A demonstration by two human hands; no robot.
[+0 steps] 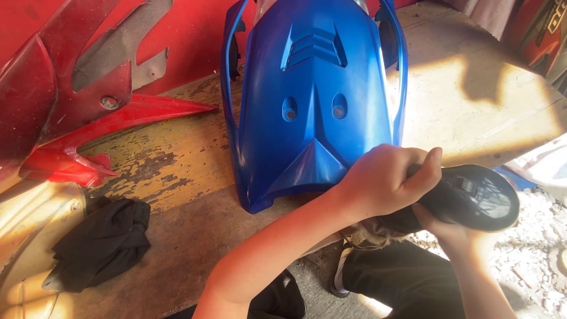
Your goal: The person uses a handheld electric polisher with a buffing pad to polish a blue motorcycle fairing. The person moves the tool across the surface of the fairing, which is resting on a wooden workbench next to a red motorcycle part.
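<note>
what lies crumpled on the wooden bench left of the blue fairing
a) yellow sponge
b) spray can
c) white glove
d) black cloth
d: a crumpled black cloth lies on the worn wooden bench, left of the blue fairing and apart from it.

Left hand (384, 180) grips the top of a black oval part (472, 198); right hand (449, 230) supports it from beneath — just right of the blue fairing (313, 100) lying on the worn desk (171, 171). Black cloth (100, 245) lies well left of the fairing.
</note>
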